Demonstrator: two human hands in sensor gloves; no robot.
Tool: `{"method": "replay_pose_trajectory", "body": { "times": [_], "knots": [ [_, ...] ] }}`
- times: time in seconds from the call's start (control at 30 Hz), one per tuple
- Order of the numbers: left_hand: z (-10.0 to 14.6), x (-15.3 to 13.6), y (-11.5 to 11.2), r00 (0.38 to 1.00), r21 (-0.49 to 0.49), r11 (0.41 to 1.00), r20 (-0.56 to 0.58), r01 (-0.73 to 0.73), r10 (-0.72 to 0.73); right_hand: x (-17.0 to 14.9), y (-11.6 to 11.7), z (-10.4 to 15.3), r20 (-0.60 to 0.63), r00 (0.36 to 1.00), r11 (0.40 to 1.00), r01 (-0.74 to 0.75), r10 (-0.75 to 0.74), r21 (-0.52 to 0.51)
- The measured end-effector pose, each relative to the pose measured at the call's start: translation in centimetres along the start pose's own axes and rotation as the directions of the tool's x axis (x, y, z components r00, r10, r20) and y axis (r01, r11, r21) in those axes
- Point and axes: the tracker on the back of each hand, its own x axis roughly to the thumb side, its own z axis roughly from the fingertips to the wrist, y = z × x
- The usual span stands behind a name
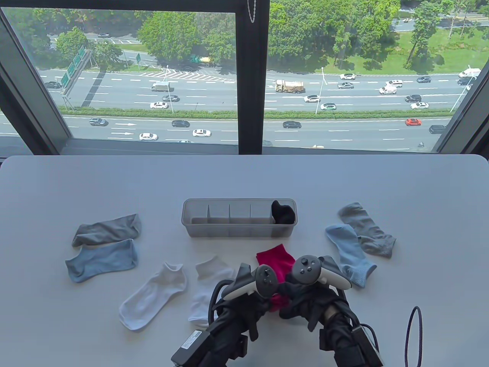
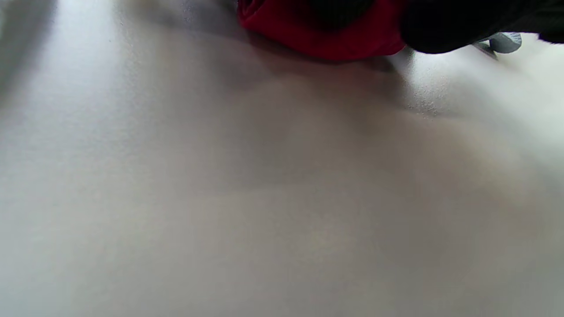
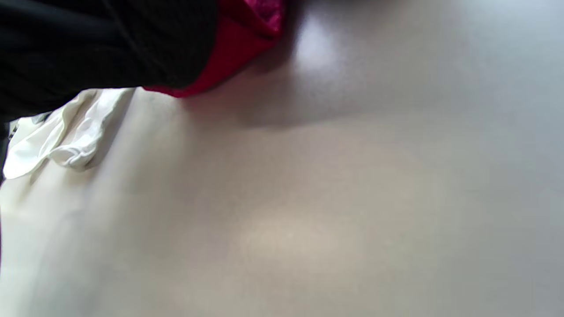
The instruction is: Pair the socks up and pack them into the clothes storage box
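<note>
A red sock lies in front of the clear storage box, its near end bunched between my two hands. My left hand and right hand meet over that end, fingers curled into the fabric. In the left wrist view the red sock sits at the top under a dark fingertip. The right wrist view has the red sock poking out from under my glove. A black sock bundle fills the box's rightmost compartment. I cannot tell whether the red fabric is one sock or two.
Two white socks lie left of my hands. A grey sock and a blue sock sit at far left, another blue sock and grey sock at right. A cable loop lies near the front right.
</note>
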Motion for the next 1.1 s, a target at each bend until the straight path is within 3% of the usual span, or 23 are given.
{"method": "replay_pose_trajectory", "body": {
  "times": [0.1,0.3,0.37,0.57,0.7,0.83,0.93,1.03,1.1],
  "knots": [
    [0.3,-0.5,0.1,0.998,0.037,0.998,0.004,-0.055,0.055,-0.2,-0.1,-0.1,-0.003,0.997,0.995,0.078,-0.078,-0.060],
    [0.5,-0.8,0.6,0.997,0.138,0.988,0.004,-0.073,0.073,-0.6,-0.3,0.1,0.008,0.989,0.988,0.147,-0.146,-0.055],
    [0.5,-1.0,0.4,0.997,0.096,0.992,0.016,-0.080,0.079,-0.4,-0.2,0.1,0.009,0.993,0.991,0.121,-0.120,-0.059],
    [0.6,-1.2,0.4,0.992,0.101,0.987,0.029,-0.123,0.121,-0.1,0.1,-0.2,-0.006,0.995,0.995,0.099,-0.099,-0.026],
    [0.4,-0.9,0.0,0.995,0.004,0.996,0.037,-0.094,0.094,-0.1,0.3,-0.3,-0.020,0.995,0.994,0.097,-0.098,-0.040],
    [0.4,-0.5,0.1,1.000,0.085,0.996,0.001,-0.032,0.032,-0.2,0.0,-0.1,-0.007,0.991,0.988,0.134,-0.135,-0.077],
    [0.5,-0.9,0.1,0.998,0.085,0.994,0.012,-0.062,0.061,-0.6,0.2,-0.1,0.024,0.980,0.978,0.194,-0.197,0.076],
    [0.4,-1.0,0.0,0.996,0.027,0.996,0.034,-0.085,0.084,-0.5,0.2,-0.2,0.019,0.984,0.984,0.177,-0.177,0.014],
    [0.3,-1.0,-0.2,0.995,-0.030,0.995,0.024,-0.096,0.096,-0.3,0.3,-0.3,0.009,0.987,0.986,0.161,-0.162,0.034]
  ]
}}
